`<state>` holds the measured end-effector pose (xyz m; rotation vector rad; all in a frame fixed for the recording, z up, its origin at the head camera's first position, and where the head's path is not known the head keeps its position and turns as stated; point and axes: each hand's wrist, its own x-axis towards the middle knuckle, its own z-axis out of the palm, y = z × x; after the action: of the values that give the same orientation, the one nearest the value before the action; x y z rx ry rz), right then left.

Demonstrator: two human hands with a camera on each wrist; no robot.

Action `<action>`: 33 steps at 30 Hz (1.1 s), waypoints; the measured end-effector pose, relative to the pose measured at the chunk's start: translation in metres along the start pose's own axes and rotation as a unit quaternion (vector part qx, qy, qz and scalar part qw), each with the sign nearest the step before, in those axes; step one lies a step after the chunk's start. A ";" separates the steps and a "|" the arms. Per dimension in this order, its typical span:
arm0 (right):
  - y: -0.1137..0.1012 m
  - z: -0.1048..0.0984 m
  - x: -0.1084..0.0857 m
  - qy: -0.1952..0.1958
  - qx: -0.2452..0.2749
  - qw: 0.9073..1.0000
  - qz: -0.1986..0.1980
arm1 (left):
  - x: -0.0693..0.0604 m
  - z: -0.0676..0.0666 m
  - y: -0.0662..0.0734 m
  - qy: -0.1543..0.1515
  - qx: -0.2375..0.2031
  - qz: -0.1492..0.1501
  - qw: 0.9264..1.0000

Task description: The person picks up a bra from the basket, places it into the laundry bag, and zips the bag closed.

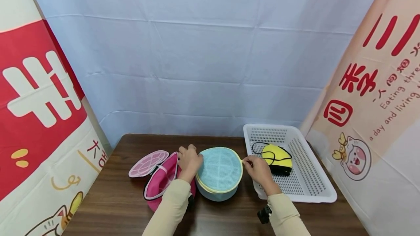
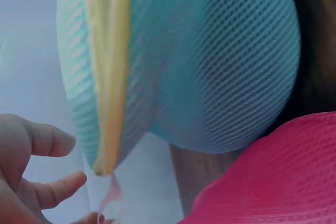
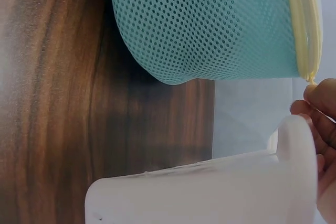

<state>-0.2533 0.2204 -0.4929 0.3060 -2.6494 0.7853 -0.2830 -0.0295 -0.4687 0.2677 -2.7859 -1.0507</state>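
Observation:
A round light-blue mesh bag (image 1: 219,170) with yellow zipper trim stands on the table, its lid lying over the top. My right hand (image 1: 259,172) pinches a small yellow tab at the bag's right edge, seen closely in the right wrist view beside the mesh (image 3: 210,24). My left hand (image 1: 190,161) is at the bag's left edge, its fingers apart and loosely bent; in the left wrist view the hand (image 2: 37,171) is beside the yellow trim (image 2: 110,77) and grips nothing visible. A pink bag (image 1: 166,177) with its lid flipped open sits under and left of the left hand.
A white basket (image 1: 315,177) stands at the right, holding a yellow and black item (image 1: 277,157) with a black cord. Its near left side is close to my right hand. The brown table (image 1: 108,199) ends at a pale curtain (image 1: 203,65) behind, with printed cloths on both sides.

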 end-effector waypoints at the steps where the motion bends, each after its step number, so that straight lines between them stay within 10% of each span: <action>1: 0.000 0.001 0.001 -0.002 0.001 1.000 0.003 | 0.001 0.000 0.002 0.001 0.010 0.008 1.000; 11: 0.000 0.004 0.003 -0.007 0.011 1.000 0.009 | 0.009 0.010 0.010 -0.041 0.003 0.101 0.994; 20: -0.004 0.004 0.007 0.002 0.021 1.000 -0.009 | 0.019 0.014 0.012 -0.139 -0.025 0.072 0.987; 33: -0.011 0.005 0.012 0.014 0.023 1.000 -0.010 | 0.022 0.013 0.013 -0.144 -0.062 0.126 0.980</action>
<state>-0.2620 0.2072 -0.4862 0.3294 -2.6018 0.8392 -0.3085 -0.0159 -0.4680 -0.2666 -2.8800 -1.2768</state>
